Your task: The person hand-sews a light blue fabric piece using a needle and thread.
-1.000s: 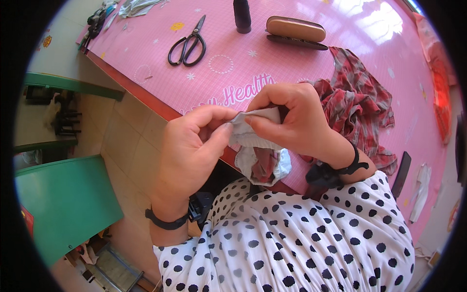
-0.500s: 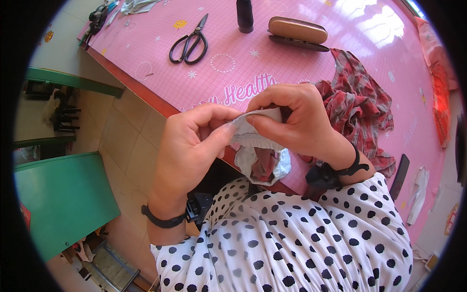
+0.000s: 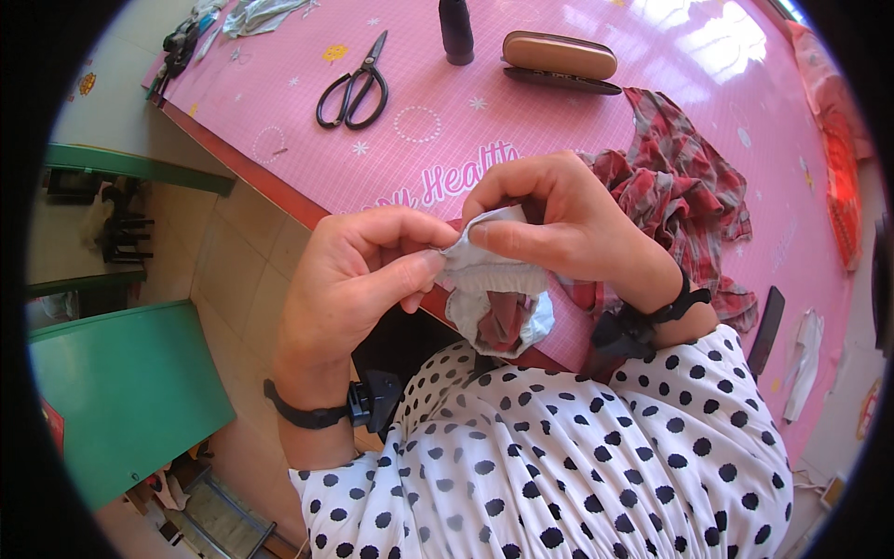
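Between my hands, above the table's near edge, is a pale grey-white piece of fabric [image 3: 492,270] with a gathered edge. My left hand [image 3: 358,270] pinches its left end between thumb and forefinger. The thumb and fingers of my right hand [image 3: 559,219] are closed on its upper fold. Below hangs a pale cloth loop [image 3: 540,326] with red plaid fabric showing inside it. How the loop joins the upper piece is partly hidden. A crumpled red-and-grey plaid cloth [image 3: 684,210] lies on the table beside my right hand.
Black-handled scissors [image 3: 354,88], a dark cylinder [image 3: 455,33] and a brown glasses case [image 3: 561,61] lie across the pink table mat [image 3: 410,172]. On the right are a dark flat bar [image 3: 765,331] and a white strip [image 3: 803,363]. A green surface [image 3: 126,391] stands lower left.
My left hand has shifted slightly left and down, and the pale fabric hangs lower and more spread out. Both hands keep their pinch. The whole view has shifted a little.
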Motion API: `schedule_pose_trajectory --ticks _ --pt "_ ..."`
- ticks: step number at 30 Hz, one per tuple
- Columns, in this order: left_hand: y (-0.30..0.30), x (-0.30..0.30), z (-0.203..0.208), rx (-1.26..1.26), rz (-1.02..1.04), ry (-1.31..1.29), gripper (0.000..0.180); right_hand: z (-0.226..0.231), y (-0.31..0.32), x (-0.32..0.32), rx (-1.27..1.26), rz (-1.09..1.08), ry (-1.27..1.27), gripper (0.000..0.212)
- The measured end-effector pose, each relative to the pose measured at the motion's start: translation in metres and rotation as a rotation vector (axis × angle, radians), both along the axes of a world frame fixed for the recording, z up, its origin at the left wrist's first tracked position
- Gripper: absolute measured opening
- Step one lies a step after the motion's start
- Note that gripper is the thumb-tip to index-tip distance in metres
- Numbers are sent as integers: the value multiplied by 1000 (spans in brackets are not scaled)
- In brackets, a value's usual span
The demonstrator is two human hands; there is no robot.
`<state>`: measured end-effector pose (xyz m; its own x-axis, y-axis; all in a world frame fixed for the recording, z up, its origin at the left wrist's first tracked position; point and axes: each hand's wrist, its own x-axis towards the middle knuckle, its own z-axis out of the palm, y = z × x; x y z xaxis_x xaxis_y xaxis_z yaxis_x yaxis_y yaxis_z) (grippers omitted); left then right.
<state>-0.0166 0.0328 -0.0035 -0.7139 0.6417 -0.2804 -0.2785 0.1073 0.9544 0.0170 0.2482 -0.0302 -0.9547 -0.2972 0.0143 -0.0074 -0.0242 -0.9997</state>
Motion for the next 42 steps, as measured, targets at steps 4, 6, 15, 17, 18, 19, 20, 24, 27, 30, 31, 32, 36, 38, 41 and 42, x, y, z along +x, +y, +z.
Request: schedule_pose_trajectory --ticks 4,6,15,17,18,19,20,24,27,30,31,32,36,38,41,42 --pt "0 0 0 14 -4 -15 19 1 1 -1 -3 15 -26 18" --pt "-2 -1 0 27 -9 -27 19 -1 2 -1 -11 18 -30 18" --pt "-1 -2 -4 27 -10 -44 18 -9 -1 -3 -31 22 -51 18" --pt "-1 -1 -3 15 0 -24 18 -8 -2 -2 -10 -25 -42 19" --pt "0 -1 -3 -12 13 0 17 -7 -2 -2 1 -50 -37 19" --pt "0 0 -3 -38 26 24 17 -6 -2 -1 23 -63 -25 19" --pt "0 1 -2 -65 39 49 17 -4 -2 -1 45 -77 -12 18" --pt "4 4 1 -102 88 120 16 -5 -6 1 134 -197 93 15" --pt "7 6 -1 -132 132 170 16 -6 -8 3 215 -268 193 12" --pt "11 9 0 -160 166 221 15 -8 -12 6 279 -343 288 11" --pt "14 10 -1 -162 180 234 15 -11 -13 5 286 -356 371 10" --pt "16 12 0 -167 199 247 15 -15 -14 5 288 -364 455 10" --pt "21 16 3 -190 217 292 15 -21 -19 4 291 -413 623 13" --pt "20 16 1 -176 214 291 16 -20 -19 4 273 -395 609 12" --pt "17 15 -1 -188 200 298 16 -17 -17 5 296 -385 563 10" --pt "16 15 -1 -180 206 295 16 -16 -17 6 312 -385 542 10"
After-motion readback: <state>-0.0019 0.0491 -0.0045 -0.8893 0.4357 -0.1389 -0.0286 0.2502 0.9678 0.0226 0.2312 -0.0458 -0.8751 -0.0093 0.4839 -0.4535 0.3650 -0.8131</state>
